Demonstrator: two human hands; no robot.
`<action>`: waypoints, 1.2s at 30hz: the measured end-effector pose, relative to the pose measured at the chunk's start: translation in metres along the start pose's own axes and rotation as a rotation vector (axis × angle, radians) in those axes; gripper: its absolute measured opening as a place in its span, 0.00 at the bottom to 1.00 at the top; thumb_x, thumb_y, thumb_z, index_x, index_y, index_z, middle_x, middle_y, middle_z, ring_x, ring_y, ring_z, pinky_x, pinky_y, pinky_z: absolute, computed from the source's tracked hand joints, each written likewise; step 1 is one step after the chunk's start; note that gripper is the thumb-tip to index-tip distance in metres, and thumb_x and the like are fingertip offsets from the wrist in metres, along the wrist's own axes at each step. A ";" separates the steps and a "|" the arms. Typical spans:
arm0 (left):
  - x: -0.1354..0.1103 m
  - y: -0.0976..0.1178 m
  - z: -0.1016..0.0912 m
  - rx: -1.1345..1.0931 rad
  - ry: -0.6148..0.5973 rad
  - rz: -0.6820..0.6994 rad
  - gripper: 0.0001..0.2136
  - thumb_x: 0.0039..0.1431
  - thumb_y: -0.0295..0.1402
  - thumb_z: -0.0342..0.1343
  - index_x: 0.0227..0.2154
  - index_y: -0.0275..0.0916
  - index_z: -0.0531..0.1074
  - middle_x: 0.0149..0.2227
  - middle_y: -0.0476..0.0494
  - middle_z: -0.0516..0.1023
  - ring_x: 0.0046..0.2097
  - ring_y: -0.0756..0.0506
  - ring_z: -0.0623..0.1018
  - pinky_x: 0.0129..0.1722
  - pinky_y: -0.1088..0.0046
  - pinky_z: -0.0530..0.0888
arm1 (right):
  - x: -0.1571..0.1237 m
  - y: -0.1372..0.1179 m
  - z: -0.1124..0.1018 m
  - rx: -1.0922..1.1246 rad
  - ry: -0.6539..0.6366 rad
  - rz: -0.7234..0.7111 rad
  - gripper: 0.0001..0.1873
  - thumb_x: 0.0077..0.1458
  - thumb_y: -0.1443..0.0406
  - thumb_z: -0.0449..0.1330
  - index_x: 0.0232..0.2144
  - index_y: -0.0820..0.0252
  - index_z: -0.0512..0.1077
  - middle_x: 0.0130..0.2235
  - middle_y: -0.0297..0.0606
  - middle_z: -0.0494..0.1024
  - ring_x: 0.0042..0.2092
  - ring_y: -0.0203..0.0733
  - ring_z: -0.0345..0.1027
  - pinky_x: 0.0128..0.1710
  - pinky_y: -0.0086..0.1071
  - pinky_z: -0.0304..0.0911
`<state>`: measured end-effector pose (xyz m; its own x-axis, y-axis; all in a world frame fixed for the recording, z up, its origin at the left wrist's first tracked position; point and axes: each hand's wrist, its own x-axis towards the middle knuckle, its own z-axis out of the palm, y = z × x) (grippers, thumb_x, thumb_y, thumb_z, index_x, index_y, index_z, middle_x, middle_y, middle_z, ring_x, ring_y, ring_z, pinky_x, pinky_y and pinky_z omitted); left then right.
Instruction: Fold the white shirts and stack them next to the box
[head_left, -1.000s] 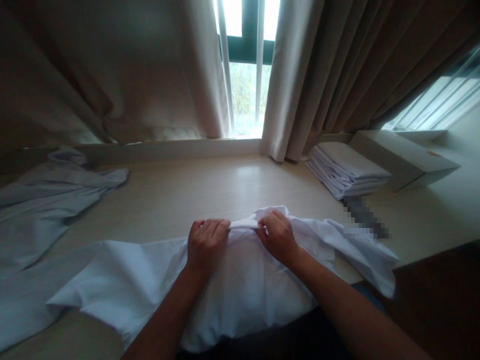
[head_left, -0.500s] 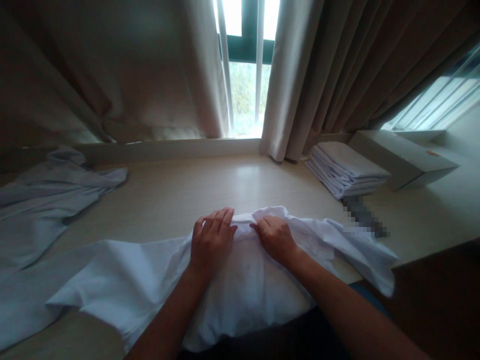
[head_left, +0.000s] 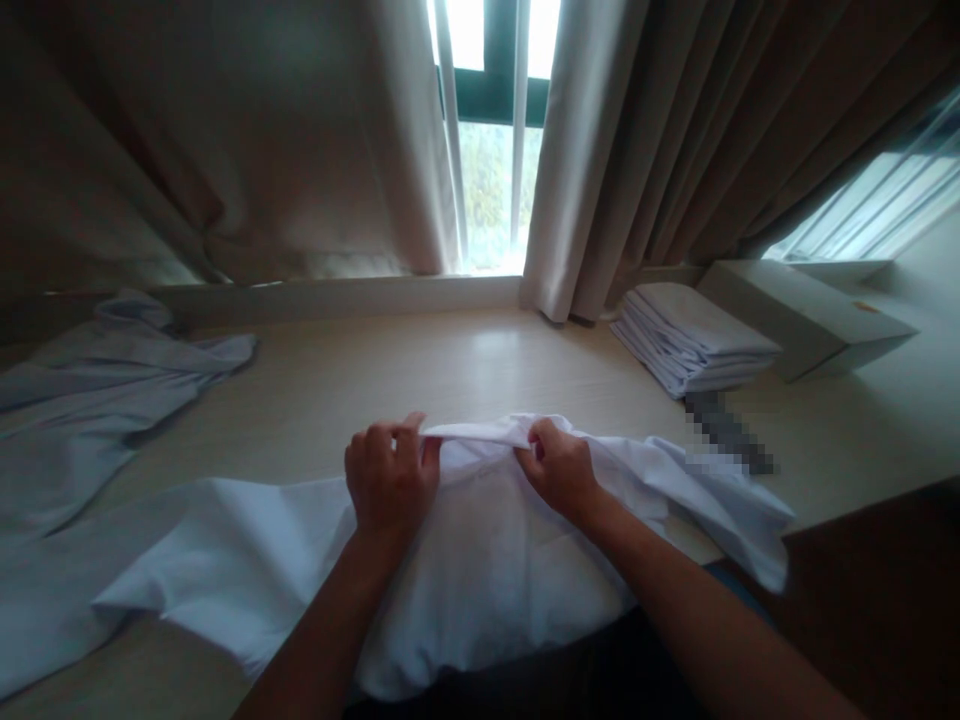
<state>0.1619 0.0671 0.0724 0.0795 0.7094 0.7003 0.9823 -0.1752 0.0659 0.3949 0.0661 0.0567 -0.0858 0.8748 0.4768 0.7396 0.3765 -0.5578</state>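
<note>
A white shirt [head_left: 480, 580] lies spread at the table's near edge, its lower part hanging toward me. One sleeve [head_left: 247, 530] stretches off to the left and the other [head_left: 720, 490] to the right. My left hand [head_left: 391, 475] is closed on the left end of the folded top edge, which looks like the collar [head_left: 480, 432]. At its right end my right hand [head_left: 559, 465] pinches the same edge between thumb and curled fingers. Between the two hands the edge is pulled fairly straight, slightly raised. Cloth under my fingers is hidden.
More crumpled white cloth [head_left: 112, 400] lies at the left of the pale table [head_left: 360, 380]. A stack of folded white cloths [head_left: 694, 340] sits at the right, beside a pale box [head_left: 810, 315]. A blurred-out dark object [head_left: 727, 430] is near the stack. Curtains [head_left: 637, 150] hang behind.
My left hand has slid left along the top edge and now grips it, with more edge showing between my hands. My right hand has turned slightly and stays on the cloth.
</note>
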 end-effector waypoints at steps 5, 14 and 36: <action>0.003 -0.005 0.000 -0.082 -0.184 -0.399 0.26 0.52 0.55 0.55 0.46 0.39 0.65 0.27 0.46 0.73 0.30 0.40 0.75 0.31 0.64 0.68 | 0.007 -0.003 0.006 0.747 -0.127 0.299 0.16 0.56 0.51 0.60 0.39 0.55 0.67 0.35 0.35 0.75 0.33 0.38 0.71 0.34 0.31 0.65; -0.003 -0.047 0.000 -0.443 -0.068 -0.491 0.17 0.58 0.39 0.51 0.49 0.42 0.64 0.50 0.37 0.73 0.43 0.43 0.77 0.39 0.64 0.74 | 0.007 0.026 0.008 0.251 -0.007 0.023 0.25 0.56 0.71 0.51 0.57 0.59 0.60 0.60 0.46 0.64 0.62 0.45 0.56 0.61 0.45 0.52; 0.000 -0.044 0.010 -0.166 -0.294 -0.368 0.11 0.62 0.43 0.46 0.40 0.44 0.67 0.43 0.46 0.78 0.33 0.47 0.75 0.37 0.71 0.69 | 0.019 0.071 -0.054 -0.575 0.161 0.157 0.09 0.64 0.63 0.49 0.38 0.62 0.66 0.38 0.45 0.73 0.43 0.47 0.64 0.46 0.36 0.51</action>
<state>0.1202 0.0820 0.0621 -0.1993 0.9031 0.3804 0.9159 0.0336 0.4001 0.4817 0.0930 0.0631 0.1218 0.8327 0.5401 0.9805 -0.0166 -0.1956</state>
